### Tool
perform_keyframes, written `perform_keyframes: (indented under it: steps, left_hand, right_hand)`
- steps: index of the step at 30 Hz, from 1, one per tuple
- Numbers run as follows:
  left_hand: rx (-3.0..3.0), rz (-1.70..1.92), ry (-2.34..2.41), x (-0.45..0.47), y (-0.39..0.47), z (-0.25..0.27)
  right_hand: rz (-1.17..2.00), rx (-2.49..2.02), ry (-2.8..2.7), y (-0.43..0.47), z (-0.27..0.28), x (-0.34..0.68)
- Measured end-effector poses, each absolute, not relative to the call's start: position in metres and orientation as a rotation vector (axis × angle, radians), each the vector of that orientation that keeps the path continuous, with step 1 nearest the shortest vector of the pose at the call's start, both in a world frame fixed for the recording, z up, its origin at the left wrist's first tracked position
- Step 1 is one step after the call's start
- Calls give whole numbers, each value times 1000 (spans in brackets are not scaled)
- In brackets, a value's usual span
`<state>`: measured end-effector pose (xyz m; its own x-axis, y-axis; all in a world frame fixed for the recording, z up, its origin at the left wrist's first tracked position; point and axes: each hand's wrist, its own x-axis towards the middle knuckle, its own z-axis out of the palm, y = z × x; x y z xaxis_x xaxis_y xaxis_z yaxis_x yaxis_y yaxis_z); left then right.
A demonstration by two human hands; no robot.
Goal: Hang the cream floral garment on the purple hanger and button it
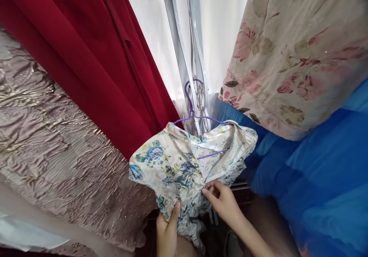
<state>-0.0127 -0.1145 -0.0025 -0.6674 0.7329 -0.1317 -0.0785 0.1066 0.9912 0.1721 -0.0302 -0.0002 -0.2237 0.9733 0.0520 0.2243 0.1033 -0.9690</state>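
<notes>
A white blouse with blue and yellow flowers (172,165) hangs on a purple hanger (192,113) in the middle of the view. Its front gapes at the neck, and the hanger's lower bar shows through. My left hand (168,222) grips the lower left side of the blouse, thumb on the front and fingers behind the cloth. At the edge of the front opening, my right hand (220,197) pinches the fabric between thumb and fingers. Whether a button lies in that pinch I cannot make out.
White straps (198,50) hang down by the hanger's hook. On the left are a red cloth (115,57) and a pink textured fabric (71,172). To the right hang a floral cloth (287,69) and bright blue fabric (324,172). A white curtain (224,19) is behind.
</notes>
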Motion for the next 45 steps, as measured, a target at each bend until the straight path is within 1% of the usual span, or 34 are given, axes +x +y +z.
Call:
perform_keyframes:
  steps: [3, 6, 11, 12, 15, 16, 17, 22, 27, 31, 34, 37, 43, 45]
  left_hand:
    - [579, 1626, 1653, -19, -119, -10]
    - [640, 1661, 1694, -16, -124, -8]
    - [968, 2138, 2063, 3, -128, 8]
    - [1106, 2105, 2089, 8, -128, 9]
    - [1591, 1628, 1911, 28, -121, 11]
    - [1679, 1502, 1825, 36, -117, 12]
    - [1724, 1453, 1763, 45, -113, 13]
    - [1690, 1604, 1674, 79, -98, 22]
    - [1665, 1578, 1627, 87, -101, 21]
    - [1668, 1490, 1657, 87, -112, 9]
    - [1646, 1441, 1716, 84, -117, 5]
    - [1626, 1379, 1719, 84, -115, 4]
    - [1635, 1328, 1715, 87, -112, -16]
    - [1677, 1315, 1694, 81, -111, -12]
  right_hand:
    - [1171, -1193, -1561, -30, 6, 160]
    - [1217, -1138, -1490, -33, 12, 153]
    - [1420, -1062, -1312, -50, 10, 165]
    - [1457, -1049, -1290, -54, 10, 169]
    - [1533, -1016, -1262, -68, 12, 182]
    - [1542, -1012, -1247, -71, 14, 185]
    - [1545, -1012, -1226, -74, 18, 187]
    - [1562, -985, -1120, -79, 37, 191]
    - [1586, -939, -1023, -71, 66, 189]
    - [1481, -910, -1068, -48, 113, 180]
    - [1377, -814, -1148, -24, 152, 168]
    - [1306, -714, -1150, -5, 179, 157]
    - [1262, -646, -1116, 0, 189, 152]
    - [1266, -636, -1135, -2, 189, 155]
